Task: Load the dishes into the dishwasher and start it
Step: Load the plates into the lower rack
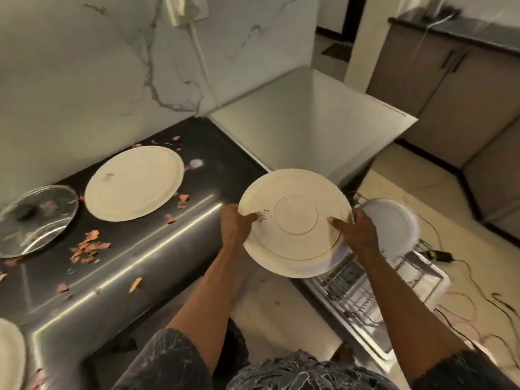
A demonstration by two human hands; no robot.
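Your left hand (235, 220) and right hand (358, 233) hold the cream plate (295, 235) between them, fingers (337, 223) curled round its opposite rims.

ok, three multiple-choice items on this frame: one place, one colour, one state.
1. The glass lid lies: A) on the counter, left of the upturned plate; B) on the floor; C) in a hand.
2. The standing plate in the rack is: A) black; B) white; C) red.
3. The cream plate above the rack is: A) flat on the counter; B) slotted between the wires; C) gripped by both hands.
Key: 1A, the lid rests on the dark counter beside that plate; 2B, it shows white among the wires; 3C, the left hand and right hand pinch its opposite edges.
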